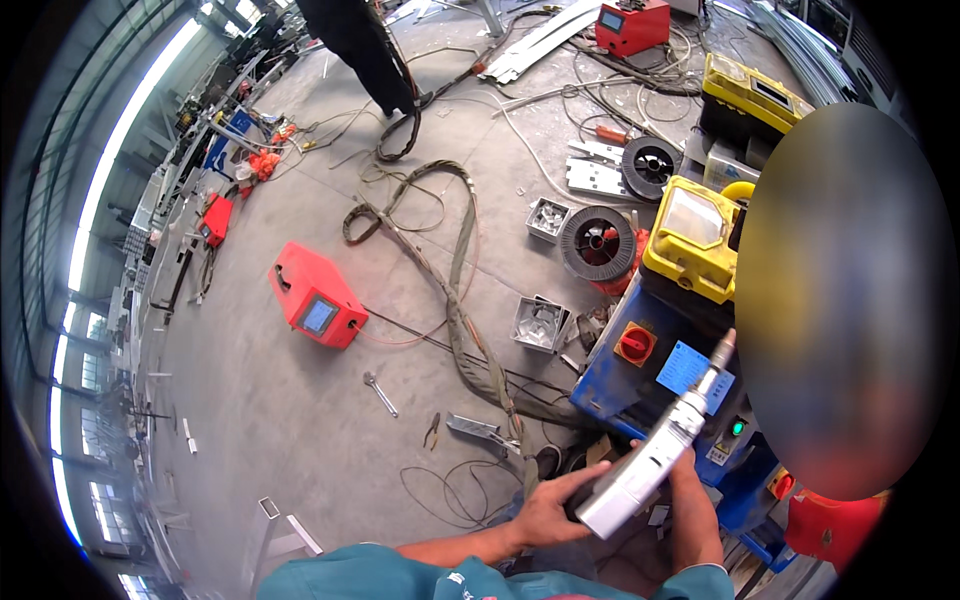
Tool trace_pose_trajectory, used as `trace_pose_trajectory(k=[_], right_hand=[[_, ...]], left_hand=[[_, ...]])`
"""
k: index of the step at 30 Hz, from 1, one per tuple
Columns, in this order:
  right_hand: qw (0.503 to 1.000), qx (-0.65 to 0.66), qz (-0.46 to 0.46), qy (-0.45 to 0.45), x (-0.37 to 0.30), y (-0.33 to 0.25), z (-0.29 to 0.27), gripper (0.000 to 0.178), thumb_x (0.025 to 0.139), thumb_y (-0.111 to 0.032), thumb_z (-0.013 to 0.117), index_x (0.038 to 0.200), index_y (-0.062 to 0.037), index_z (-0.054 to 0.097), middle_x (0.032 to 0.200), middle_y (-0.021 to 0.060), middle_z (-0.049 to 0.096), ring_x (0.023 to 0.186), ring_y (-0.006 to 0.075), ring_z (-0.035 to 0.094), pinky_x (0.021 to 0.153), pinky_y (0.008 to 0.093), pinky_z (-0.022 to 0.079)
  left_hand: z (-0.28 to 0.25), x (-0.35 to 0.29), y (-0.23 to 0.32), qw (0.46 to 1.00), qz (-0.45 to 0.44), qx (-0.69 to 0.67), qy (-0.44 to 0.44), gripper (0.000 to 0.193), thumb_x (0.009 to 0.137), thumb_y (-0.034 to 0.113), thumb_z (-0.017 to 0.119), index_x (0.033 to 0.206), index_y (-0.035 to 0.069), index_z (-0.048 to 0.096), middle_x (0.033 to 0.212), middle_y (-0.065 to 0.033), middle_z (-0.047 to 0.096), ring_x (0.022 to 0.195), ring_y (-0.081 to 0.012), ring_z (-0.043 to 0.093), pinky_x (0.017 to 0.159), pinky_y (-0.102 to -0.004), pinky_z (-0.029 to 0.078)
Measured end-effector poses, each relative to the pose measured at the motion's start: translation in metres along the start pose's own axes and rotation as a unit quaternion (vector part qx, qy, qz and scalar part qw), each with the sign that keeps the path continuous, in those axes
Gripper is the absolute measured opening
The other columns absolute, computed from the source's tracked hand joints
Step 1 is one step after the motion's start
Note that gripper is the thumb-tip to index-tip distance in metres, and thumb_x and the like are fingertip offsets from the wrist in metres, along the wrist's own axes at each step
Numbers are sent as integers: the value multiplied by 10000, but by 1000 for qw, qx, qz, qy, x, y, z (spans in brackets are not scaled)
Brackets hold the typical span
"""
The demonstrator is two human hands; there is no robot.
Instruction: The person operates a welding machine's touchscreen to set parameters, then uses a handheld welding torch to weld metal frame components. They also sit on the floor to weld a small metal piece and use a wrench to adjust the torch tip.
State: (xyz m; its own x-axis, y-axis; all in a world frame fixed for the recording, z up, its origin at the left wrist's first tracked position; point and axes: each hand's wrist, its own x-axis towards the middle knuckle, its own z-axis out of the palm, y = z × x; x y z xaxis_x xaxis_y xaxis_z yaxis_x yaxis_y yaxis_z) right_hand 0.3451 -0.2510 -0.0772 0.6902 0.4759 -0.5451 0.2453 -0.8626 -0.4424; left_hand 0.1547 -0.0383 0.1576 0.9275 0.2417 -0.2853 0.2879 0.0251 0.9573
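Two hands hold one silver tool (pixel 655 455); it looks like a hand-held welding gun, long and grey, with a thin tip pointing up toward one o'clock; it sits low in the view, at about five o'clock, above the floor and not resting on anything; the left hand (pixel 548 512) is curled around its fat back end, fingers pressed on the body; the right hand (pixel 690 490) comes up from under and its grip is closed around the middle of the tool.

Just past the tip stands a blue machine box (pixel 660 375) with a red knob and a small green light; a yellow box (pixel 693 238) sits on top of it, at two o'clock from the tool.

Further out on the grey floor (pixel 280 420), at ten o'clock, lies a red box with a little screen (pixel 318 297); a wrench (pixel 381 394) and pliers (pixel 432 431) lie at nine o'clock; a long flat strap (pixel 462 300) snakes up toward twelve o'clock; a dark wire spool (pixel 598 243) lies at twelve o'clock.

I think the tip could bump the blue box, since it points right at it and is very near; loose cables (pixel 450 490) lie close to the feet, so a step could catch one and jerk the tool.
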Motion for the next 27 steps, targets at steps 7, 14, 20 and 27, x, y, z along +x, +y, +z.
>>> trace_pose_trajectory(k=[7,14,20,27], right_hand=[[997,-67,-18,-36,0,-18,-34,815,840,-806,578,934,-19,766,1047,251,729,1036,418,683,908,507,543],[995,-62,-10,-75,-2,-17,-40,733,858,-767,585,929,-57,755,995,219,721,1023,395,675,942,491,522],[993,-67,6,-98,-2,-27,-41,729,854,-766,589,909,-57,749,978,211,723,1007,392,679,919,497,527],[994,-87,-22,-63,2,-26,-32,726,857,-763,585,837,-55,741,874,208,717,910,393,687,844,502,539]], left_hand=[[-31,2,-14,982,-138,62,113,703,753,219,923,1340,-15,615,1253,-160,696,1128,-226,675,982,-373,530],[-43,-23,-76,960,-168,99,199,423,715,197,947,979,-37,714,922,-112,731,776,-197,686,732,-370,569],[-51,0,-69,950,-240,157,120,664,722,228,921,1265,-28,636,1073,-171,744,972,-244,709,884,-383,548],[-46,-12,-89,943,-272,156,111,782,728,245,926,1371,-36,582,1149,-202,731,1054,-270,711,944,-393,547]])
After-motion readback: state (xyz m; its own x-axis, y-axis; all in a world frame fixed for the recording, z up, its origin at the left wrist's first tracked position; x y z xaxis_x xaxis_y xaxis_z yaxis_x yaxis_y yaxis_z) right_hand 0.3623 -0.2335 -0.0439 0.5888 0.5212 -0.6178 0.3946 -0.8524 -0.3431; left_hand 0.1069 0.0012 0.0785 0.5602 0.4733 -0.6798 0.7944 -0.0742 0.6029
